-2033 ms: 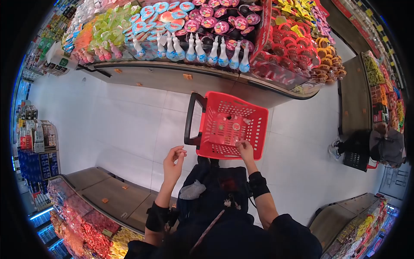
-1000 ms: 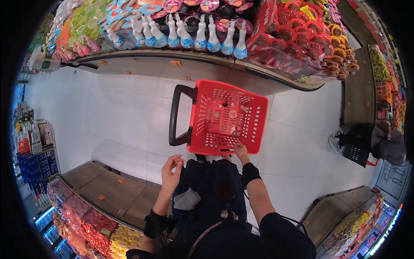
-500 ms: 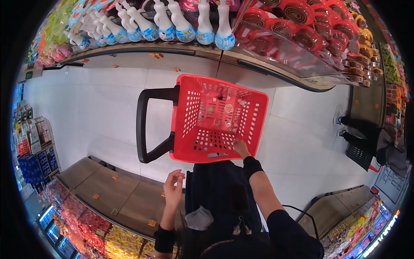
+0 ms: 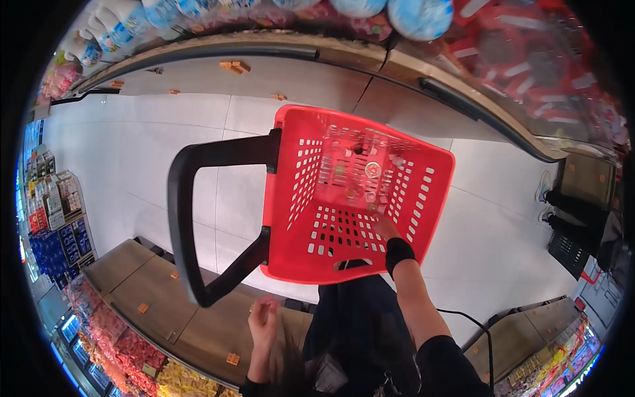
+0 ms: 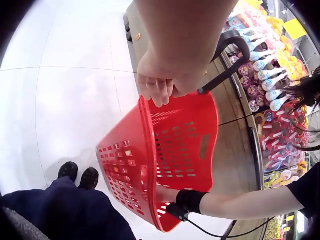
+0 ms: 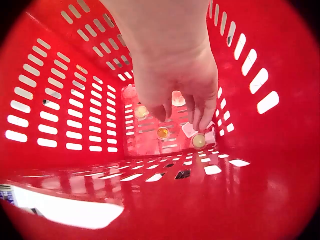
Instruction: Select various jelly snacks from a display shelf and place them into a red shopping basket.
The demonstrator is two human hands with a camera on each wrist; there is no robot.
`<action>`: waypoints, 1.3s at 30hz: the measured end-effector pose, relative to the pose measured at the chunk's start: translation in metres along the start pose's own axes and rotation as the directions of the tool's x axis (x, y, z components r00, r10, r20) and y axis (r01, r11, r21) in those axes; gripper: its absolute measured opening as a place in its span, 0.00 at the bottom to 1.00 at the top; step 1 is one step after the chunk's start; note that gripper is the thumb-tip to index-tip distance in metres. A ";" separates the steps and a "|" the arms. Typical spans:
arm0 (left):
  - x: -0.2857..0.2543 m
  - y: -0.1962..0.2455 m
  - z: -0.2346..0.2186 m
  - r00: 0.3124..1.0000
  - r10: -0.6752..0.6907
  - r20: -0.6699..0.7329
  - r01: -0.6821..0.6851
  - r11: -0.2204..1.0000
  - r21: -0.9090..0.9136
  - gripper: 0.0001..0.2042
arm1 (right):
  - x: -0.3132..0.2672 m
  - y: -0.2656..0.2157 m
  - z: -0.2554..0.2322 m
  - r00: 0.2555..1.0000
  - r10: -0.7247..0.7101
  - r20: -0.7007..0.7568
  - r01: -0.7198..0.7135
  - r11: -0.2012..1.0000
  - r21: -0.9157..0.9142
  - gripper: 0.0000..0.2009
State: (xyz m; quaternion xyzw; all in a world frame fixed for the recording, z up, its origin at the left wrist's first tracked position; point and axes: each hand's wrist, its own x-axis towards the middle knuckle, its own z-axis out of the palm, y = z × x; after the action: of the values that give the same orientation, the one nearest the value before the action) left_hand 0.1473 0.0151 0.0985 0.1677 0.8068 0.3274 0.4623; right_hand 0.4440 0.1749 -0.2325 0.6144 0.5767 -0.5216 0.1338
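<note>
My right hand (image 4: 385,228) reaches down inside a red shopping basket (image 4: 301,255). In the right wrist view its fingers point downward, with the thumb (image 6: 164,111) apart from the other fingers. Right at the fingertips sits a small round yellowish cup (image 6: 199,140), beside pink-and-white pieces (image 6: 189,129). An orange cup (image 6: 163,133), a pale yellow cup (image 6: 142,111) and a red-and-white piece (image 6: 178,99) are also on the basket's bottom. My left hand (image 4: 264,324) hangs outside with loosely bent fingers and holds nothing; it overlaps the basket's rim in the left wrist view.
A black handle (image 4: 188,178) juts from the basket's left side. Ahead runs a candy display counter (image 4: 311,56) with bottles and red sweets. Another counter (image 4: 155,298) curves behind at left. At far right a person (image 4: 575,208) stands beside a black basket (image 4: 565,255).
The right hand has gone from the basket's near rim deep into it. The body leans in, so basket and counter look closer. The left hand stays loose and sits lower in view.
</note>
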 end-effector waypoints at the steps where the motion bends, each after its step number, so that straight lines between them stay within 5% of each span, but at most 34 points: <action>1: 0.006 -0.009 0.000 1.000 0.000 -0.007 0.000 1.000 0.013 0.09 | 0.010 0.003 0.002 1.000 -0.029 0.007 0.028 0.999 0.018 0.19; 4: 0.026 -0.046 -0.002 0.999 -0.022 -0.025 0.022 0.999 0.024 0.08 | 0.044 0.019 0.018 0.999 -0.034 0.016 0.034 0.999 0.024 0.18; 6: 0.040 -0.061 -0.001 0.998 -0.045 -0.036 0.046 0.999 0.024 0.08 | 0.071 0.031 0.027 1.000 -0.006 0.028 0.010 0.990 -0.138 0.17; 7: 0.046 -0.060 -0.001 0.998 -0.049 -0.040 0.051 0.997 0.060 0.09 | 0.081 0.039 0.028 0.974 -0.226 0.012 0.223 0.946 -0.234 0.17; 8: 0.053 -0.063 0.001 0.998 -0.053 -0.045 0.057 0.994 0.095 0.09 | 0.094 0.045 0.033 0.974 -0.224 0.012 0.221 0.947 -0.233 0.17; 10: 0.066 -0.083 0.002 0.999 -0.025 -0.030 0.028 0.993 0.111 0.09 | 0.105 0.037 0.029 0.998 0.059 0.034 -0.054 0.989 -0.140 0.16; 14: 0.088 -0.124 0.002 0.996 0.035 -0.077 -0.030 0.998 0.058 0.13 | 0.127 0.046 0.038 0.998 0.066 -0.021 -0.069 0.984 -0.166 0.20; 16: 0.098 -0.127 0.005 0.962 -0.231 -0.146 0.231 0.973 -0.018 0.17 | 0.134 0.045 0.036 0.995 0.095 -0.035 -0.099 0.986 -0.137 0.20; 20: 0.105 -0.158 -0.001 0.969 -0.208 -0.135 0.213 0.977 0.022 0.17 | 0.158 0.059 0.045 0.995 0.092 0.043 -0.086 0.989 -0.124 0.18; 22: 0.119 -0.163 0.005 0.972 -0.196 -0.131 0.204 0.978 0.048 0.16 | 0.170 0.070 0.052 0.996 -0.092 0.003 0.090 0.972 -0.217 0.16; 28: 0.128 -0.188 0.002 0.979 -0.163 -0.121 0.177 0.977 0.119 0.16 | 0.216 0.131 0.090 0.971 -0.240 -0.004 0.228 0.930 -0.287 0.16; 31: 0.131 -0.200 0.004 0.982 -0.146 -0.116 0.163 0.975 0.150 0.15 | 0.211 0.124 0.088 0.994 -0.106 -0.015 0.101 0.975 -0.198 0.15; 34: 0.130 -0.211 0.002 0.985 -0.130 -0.111 0.148 0.972 0.181 0.15 | 0.205 0.116 0.084 0.989 -0.120 -0.086 0.112 0.989 -0.094 0.14; 39: 0.119 -0.217 -0.008 0.990 -0.101 -0.100 0.122 0.966 0.230 0.15 | 0.204 0.103 0.080 0.994 -0.093 -0.063 0.081 0.982 -0.172 0.12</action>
State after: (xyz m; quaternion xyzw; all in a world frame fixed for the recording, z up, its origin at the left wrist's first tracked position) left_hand 0.0859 -0.0776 -0.1228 0.1610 0.8675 0.2100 0.4211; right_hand 0.4493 0.1992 -0.4736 0.5928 0.6497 -0.4542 0.1421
